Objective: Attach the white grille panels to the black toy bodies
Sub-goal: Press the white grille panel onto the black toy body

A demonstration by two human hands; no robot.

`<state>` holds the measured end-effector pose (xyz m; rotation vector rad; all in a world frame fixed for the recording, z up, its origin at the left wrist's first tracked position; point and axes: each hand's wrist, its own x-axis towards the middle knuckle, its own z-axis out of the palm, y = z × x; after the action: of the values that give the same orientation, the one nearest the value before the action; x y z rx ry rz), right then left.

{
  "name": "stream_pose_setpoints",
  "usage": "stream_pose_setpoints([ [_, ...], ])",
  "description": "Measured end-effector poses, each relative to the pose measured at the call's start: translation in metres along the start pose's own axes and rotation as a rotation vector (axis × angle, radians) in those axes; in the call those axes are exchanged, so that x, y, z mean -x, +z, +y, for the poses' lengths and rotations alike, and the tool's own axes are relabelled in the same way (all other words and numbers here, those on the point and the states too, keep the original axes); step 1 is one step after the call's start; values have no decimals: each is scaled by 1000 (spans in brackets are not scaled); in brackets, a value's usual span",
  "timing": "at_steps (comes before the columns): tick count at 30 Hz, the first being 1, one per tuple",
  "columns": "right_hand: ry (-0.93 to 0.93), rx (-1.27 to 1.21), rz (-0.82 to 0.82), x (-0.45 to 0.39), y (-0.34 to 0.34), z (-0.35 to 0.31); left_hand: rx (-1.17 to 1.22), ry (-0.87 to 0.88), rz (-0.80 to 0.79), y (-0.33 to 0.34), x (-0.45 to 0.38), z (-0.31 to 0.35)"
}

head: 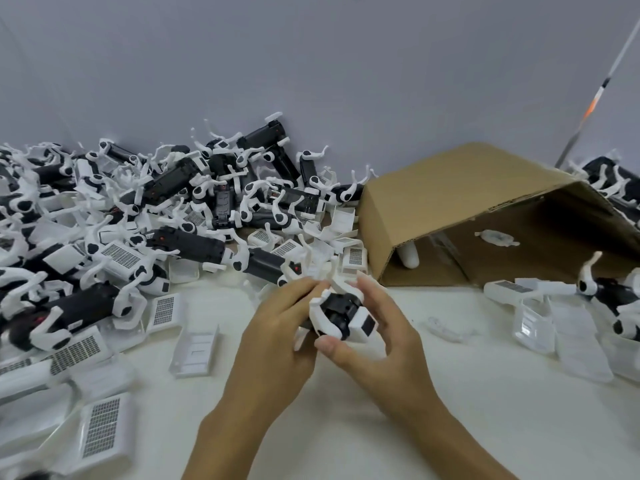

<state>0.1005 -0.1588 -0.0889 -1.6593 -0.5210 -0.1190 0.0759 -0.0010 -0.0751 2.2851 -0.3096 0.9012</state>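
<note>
Two hands are closed round one black toy body [341, 311], held just above the table near the middle of its front half. The left hand [277, 327] is curled about the body's left side, with its fingertips at the top; the right hand [377, 327] is wrapped over the right side, thumb pressed beneath and fingers arched over the far end. The body's long axis appears to run from the left hand toward the right, tilted slightly toward the front edge, with a white end piece facing the right hand. Whether a white grille panel is already seated on it cannot be told.

The nearest loose grille panel [164, 311] lies to the left, toward the table's left edge, so the left hand is judged nearer for the next pick. Another panel [104, 427] lies at the front left corner.

A white table [450, 410] is seen, heaped along the far left with a pile of toy bodies [156, 209]. A tipped cardboard box [485, 216] rests toward the far right, against a pale grey wall [311, 64].
</note>
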Motion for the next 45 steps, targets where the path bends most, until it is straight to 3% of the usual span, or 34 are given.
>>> stream_pose_setpoints([
  [7, -142, 112, 151, -2, -2, -6, 8, -3, -108, 9, 4, 1],
  [14, -36, 9, 209, 0, 1, -7, -12, -24, -77, 18, 8, 9],
  [18, 58, 4, 288, -1, -1, -6, -193, 5, 106, 30, 8, 7],
  [21, 30, -81, 307, -2, 1, -9, 63, 0, 311, 26, 6, 7],
  [24, 5, -91, 293, -1, 2, -9, 441, -291, 409, 17, 1, 18],
  [28, -124, 38, 177, 2, 1, -9, 1253, -803, 315, 6, -10, 19],
  [30, -249, 121, 72, 3, 3, -6, 1495, -947, 229, 1, -12, 24],
  [34, -341, 112, -5, 3, 9, -2, 1578, -1029, 105, 5, -9, 34],
  [45, -394, 76, 88, 4, 16, -4, 1697, -1027, 186, 9, -7, 32],
])
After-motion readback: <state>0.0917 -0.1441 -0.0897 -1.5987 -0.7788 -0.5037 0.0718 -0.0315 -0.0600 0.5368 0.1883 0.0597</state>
